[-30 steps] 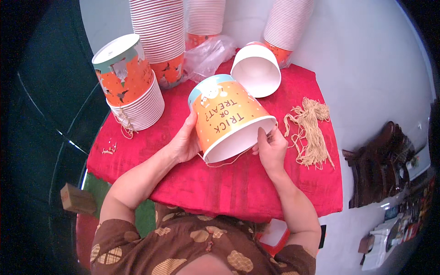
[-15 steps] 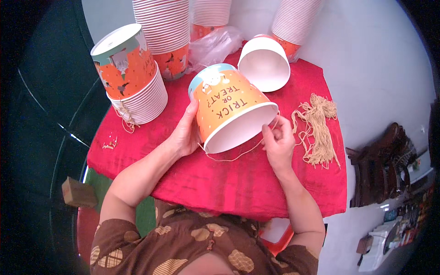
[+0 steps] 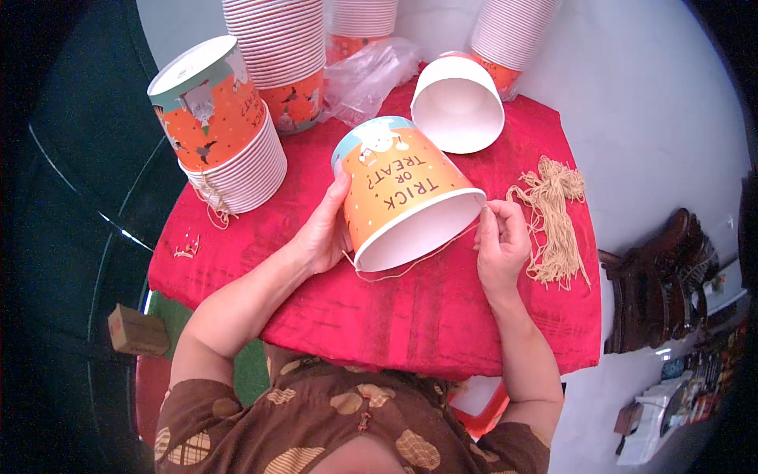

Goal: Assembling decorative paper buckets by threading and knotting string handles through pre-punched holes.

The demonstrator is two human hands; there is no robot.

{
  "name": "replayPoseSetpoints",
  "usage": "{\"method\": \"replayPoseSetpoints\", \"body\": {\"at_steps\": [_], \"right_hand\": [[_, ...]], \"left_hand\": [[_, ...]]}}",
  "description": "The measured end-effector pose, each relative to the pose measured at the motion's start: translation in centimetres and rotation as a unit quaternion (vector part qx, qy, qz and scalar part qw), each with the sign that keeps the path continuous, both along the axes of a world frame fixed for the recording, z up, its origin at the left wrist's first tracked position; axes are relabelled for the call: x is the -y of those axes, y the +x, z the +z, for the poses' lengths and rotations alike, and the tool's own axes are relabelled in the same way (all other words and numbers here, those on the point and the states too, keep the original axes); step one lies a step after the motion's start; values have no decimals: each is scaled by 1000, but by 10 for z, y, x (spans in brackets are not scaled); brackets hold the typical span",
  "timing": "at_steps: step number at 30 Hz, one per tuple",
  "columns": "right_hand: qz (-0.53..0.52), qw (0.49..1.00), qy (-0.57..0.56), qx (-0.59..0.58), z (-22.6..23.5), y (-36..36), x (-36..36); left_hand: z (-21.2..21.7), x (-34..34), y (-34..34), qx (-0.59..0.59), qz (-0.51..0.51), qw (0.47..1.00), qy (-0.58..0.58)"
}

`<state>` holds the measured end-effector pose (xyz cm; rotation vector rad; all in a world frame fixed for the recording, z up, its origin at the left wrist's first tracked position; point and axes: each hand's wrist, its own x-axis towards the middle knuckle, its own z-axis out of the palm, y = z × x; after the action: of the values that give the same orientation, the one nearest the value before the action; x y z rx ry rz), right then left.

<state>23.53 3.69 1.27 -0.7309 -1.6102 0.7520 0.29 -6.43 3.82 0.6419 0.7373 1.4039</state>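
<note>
An orange paper bucket (image 3: 403, 186) with a blue band and a white ghost-like figure is tilted in front of me, its white rim toward me. My left hand (image 3: 325, 229) grips its left side, thumb on the outer wall and the other fingers mostly hidden behind it. A thin beige string (image 3: 395, 276) runs from the rim's left side, below the opening, to the right side. There my right hand (image 3: 504, 241) pinches the string close to the rim, fingers closed. To the right lies a bundle of cut beige strings (image 3: 553, 225) on the red cloth (image 3: 395, 324).
Behind the held bucket another bucket (image 3: 456, 107) lies on its side. Nested orange buckets (image 3: 209, 114) with strings hanging stand at the left. Taller stacks (image 3: 276, 47) and a clear plastic bag (image 3: 367, 79) are at the back. String scraps (image 3: 186, 248) lie near the left edge.
My right hand has moved a little right and up, drawing the string closer to the rim so its loop hangs less slack. The held bucket has shifted slightly right and down.
</note>
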Motion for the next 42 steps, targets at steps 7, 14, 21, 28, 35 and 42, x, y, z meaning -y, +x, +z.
{"method": "replayPoseSetpoints", "body": {"at_steps": [7, 14, 21, 28, 35, 42], "right_hand": [[5, 1000, 26, 5, 6, -1, 3], [58, 997, -23, -37, 7, 0, 5], [131, 984, -107, -59, 10, 2, 3], [180, 958, -186, -124, 10, 1, 2], [186, 956, -177, -143, 11, 0, 5], [190, 966, -140, -106, 9, -2, 7]], "left_hand": [[-6, -3, -3, 10, -12, 1000, 5], [-6, -4, -3, 10, -10, 1000, 0], [-10, -6, -7, 19, -10, 1000, -4], [-9, -7, -7, 9, -6, 1000, -1], [-7, -8, -9, -18, 32, 999, -29], [-5, -3, -12, 29, 15, 999, -12]]}}
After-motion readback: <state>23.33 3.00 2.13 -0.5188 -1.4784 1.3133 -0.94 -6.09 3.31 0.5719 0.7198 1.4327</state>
